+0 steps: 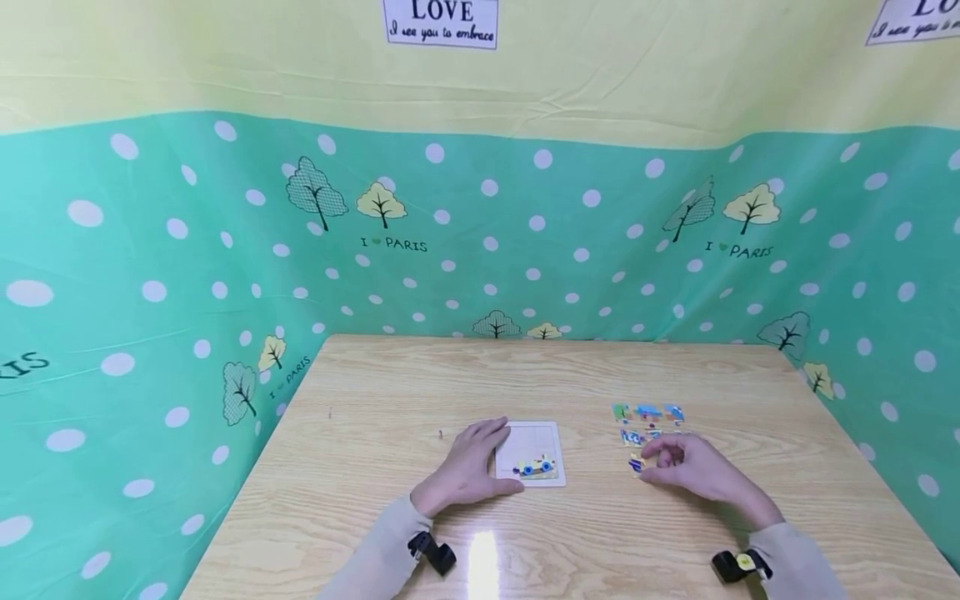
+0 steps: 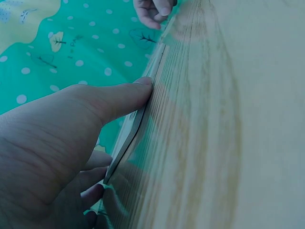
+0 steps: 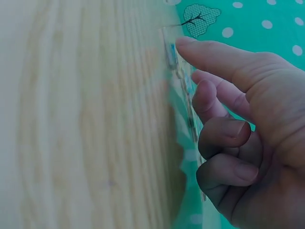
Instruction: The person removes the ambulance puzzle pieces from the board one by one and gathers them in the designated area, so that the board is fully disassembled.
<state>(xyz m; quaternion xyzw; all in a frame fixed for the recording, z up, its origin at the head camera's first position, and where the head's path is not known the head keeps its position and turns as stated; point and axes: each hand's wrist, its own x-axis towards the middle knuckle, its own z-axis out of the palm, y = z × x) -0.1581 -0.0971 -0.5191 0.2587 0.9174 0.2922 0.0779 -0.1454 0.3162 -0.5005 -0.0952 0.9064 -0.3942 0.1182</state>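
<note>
In the head view my left hand [image 1: 468,467] holds a white puzzle tray [image 1: 517,442] by its left side, the thumb along the near edge and fingertips at the far left corner. The left wrist view shows the thumb against the tray's edge [image 2: 127,138]. Inside the tray, a puzzle piece with a yellow vehicle and blue wheels [image 1: 536,468] lies at the lower right. Toward the right, my right hand [image 1: 693,468] pinches a small blue and yellow puzzle piece [image 1: 636,465] between thumb and index finger. Its other fingers are curled in the right wrist view.
Just beyond the right hand, several colourful puzzle pieces [image 1: 648,412] lie in rows on the wooden table [image 1: 390,392]. A green dotted curtain [image 1: 525,225] hangs along the table's back and sides. A tiny dark speck [image 1: 441,434] lies left of the tray.
</note>
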